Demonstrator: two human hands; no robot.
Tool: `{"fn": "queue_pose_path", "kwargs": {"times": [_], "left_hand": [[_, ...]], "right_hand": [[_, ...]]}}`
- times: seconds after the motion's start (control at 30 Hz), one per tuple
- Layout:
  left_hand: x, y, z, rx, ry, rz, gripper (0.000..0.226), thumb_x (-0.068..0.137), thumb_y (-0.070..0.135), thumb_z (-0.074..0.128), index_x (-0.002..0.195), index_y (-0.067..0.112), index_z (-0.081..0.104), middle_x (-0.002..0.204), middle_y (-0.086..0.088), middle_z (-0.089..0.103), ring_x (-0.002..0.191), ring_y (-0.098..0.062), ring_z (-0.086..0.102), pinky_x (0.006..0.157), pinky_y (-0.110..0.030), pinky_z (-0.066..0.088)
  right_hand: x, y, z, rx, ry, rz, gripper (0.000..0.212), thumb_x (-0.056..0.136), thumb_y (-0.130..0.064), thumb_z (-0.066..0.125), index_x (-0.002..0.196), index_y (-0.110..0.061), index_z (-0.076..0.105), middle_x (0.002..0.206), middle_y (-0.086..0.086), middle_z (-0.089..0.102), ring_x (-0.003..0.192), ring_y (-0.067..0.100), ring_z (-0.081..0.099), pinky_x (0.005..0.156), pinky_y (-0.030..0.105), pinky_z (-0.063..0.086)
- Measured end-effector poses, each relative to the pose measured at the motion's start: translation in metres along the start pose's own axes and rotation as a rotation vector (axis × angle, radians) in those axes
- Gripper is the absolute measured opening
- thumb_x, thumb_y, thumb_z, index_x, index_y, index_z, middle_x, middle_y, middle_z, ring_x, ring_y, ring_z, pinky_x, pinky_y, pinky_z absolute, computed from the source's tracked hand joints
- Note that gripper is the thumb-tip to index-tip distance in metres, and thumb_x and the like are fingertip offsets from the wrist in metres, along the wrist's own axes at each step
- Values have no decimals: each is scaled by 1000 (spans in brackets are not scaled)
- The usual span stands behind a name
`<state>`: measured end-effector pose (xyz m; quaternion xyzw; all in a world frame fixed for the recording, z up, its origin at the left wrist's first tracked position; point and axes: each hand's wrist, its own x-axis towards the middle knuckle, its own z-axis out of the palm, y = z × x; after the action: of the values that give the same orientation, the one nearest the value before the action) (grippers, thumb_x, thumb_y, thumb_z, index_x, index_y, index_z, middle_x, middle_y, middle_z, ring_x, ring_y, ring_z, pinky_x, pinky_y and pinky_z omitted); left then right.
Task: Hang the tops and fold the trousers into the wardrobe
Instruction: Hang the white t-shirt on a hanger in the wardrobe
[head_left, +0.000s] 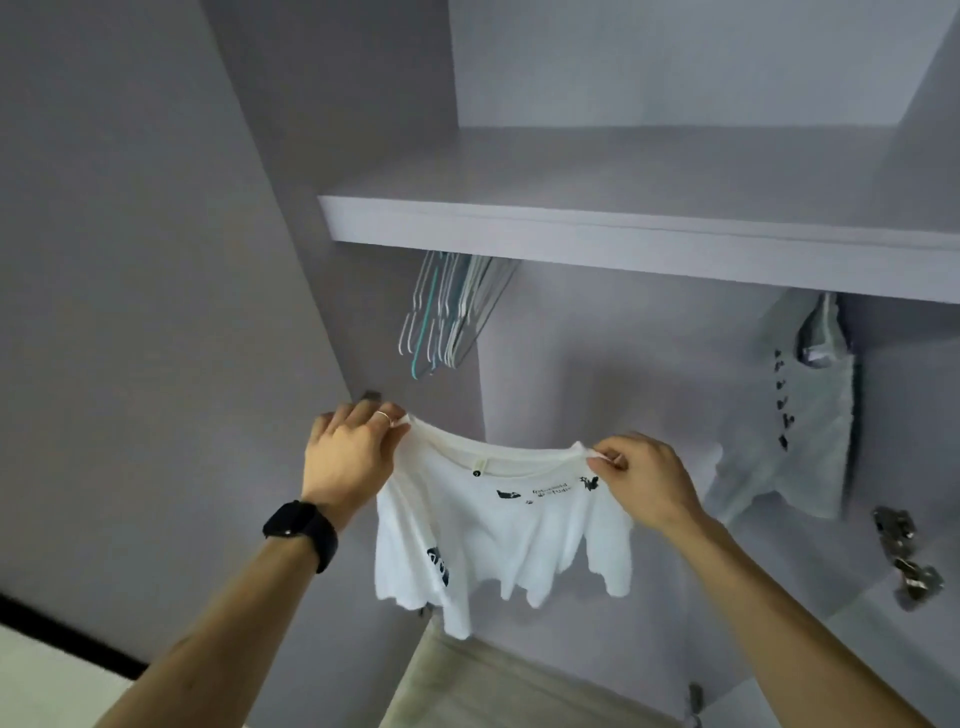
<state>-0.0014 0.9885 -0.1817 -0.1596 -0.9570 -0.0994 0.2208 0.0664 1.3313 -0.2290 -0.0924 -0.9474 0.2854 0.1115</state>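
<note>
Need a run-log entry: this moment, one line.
left hand: grips shirt | right hand: pinches shirt | hangers: untouched | grey top: hung

A black smartwatch (301, 525) with a broad dark strap wraps a wrist at lower left, its dark face blank. Just above it, a thin silver ring (383, 415) circles 1 finger. Over on the far right a shiny metal hinge (909, 566) catches the light, its 2 parts set at an angle and rather blurred. A smaller metal fitting (695, 699) shows near the bottom edge, too blurred to make out. A small grey bracket (370, 396) sits left of centre. In the lower left corner a black strip (67, 631) runs slantwise, with a white surface (36, 675) just below it.
</note>
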Motion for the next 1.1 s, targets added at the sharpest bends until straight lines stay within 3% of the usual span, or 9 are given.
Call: {"fn": "queue_pose_path", "kwargs": {"times": [0.17, 0.3, 0.47, 0.57, 0.63, 0.7, 0.83, 1.0, 1.1], "left_hand": [[18, -35, -35, 247, 154, 106, 10, 90, 22, 70, 98, 18, 75, 130, -11, 64, 137, -38, 46, 117, -63, 20], [42, -57, -46, 463, 90, 104, 26, 75, 13, 83, 99, 22, 77, 148, -16, 50, 146, -44, 29, 118, -67, -3], [44, -86, -34, 575, 158, 28, 29, 79, 10, 72, 104, 25, 72, 158, -12, 38, 150, -43, 19, 117, -64, -12], [39, -110, -20, 723, 200, 88, 37, 87, 14, 47, 114, 29, 69, 165, -10, 18, 152, -41, 6, 117, -64, -15], [42, -118, -15, 817, 186, 97, 48, 94, 21, 30, 128, 36, 60, 166, -11, 0, 150, -43, -9, 112, -65, -22], [44, -123, -8, 905, 159, 101, 49, 100, 28, 23, 140, 41, 47, 165, -11, -17, 147, -44, -23, 105, -66, -31], [40, -130, 4, 925, 175, 105, 46, 103, 35, 20, 144, 42, 40, 166, -10, -16, 148, -45, -22, 104, -64, -34], [34, -133, 15, 902, 195, 106, 42, 104, 36, 25, 142, 42, 42, 166, -13, -17, 146, -48, -23, 106, -64, -32], [34, -133, 16, 866, 204, 106, 47, 101, 33, 21, 142, 43, 43, 165, -13, -18, 146, -47, -25, 106, -64, -32]], "right_hand": [[52, -64, 23, -109, -187, -68, 12, 90, -41, 64, 93, -30, 69, 99, -12, 68, 98, 20, 63, 81, 31, 53], [105, -100, 48, -129, -291, -57, 26, 91, -47, 62, 112, -33, 68, 117, -12, 71, 111, 19, 65, 90, 30, 52], [174, -134, 83, 153, -132, 91, 45, 97, -48, 57, 133, -21, 57, 130, 4, 65, 121, 30, 59, 99, 33, 48], [217, -149, 110, 337, -65, 200, 49, 102, -47, 48, 135, -12, 54, 131, 17, 63, 117, 37, 61, 100, 41, 51], [241, -156, 126, 448, -38, 242, 49, 104, -45, 43, 133, -8, 54, 128, 19, 64, 112, 38, 64, 97, 49, 54], [256, -159, 143, 530, -16, 279, 46, 104, -42, 42, 129, -5, 56, 119, 17, 66, 100, 35, 68, 80, 43, 57], [265, -157, 168, 586, 27, 303, 17, 92, -19, 56, 101, -6, 63, 92, 19, 66, 62, 26, 56, 50, 27, 38], [260, -156, 159, 571, 94, 308, 36, 84, -31, 53, 102, -5, 70, 92, 14, 68, 61, 26, 54, 48, 27, 40], [258, -159, 137, 529, 132, 324, 42, 89, -39, 48, 109, -8, 67, 101, 12, 67, 76, 30, 61, 62, 29, 46]]}}
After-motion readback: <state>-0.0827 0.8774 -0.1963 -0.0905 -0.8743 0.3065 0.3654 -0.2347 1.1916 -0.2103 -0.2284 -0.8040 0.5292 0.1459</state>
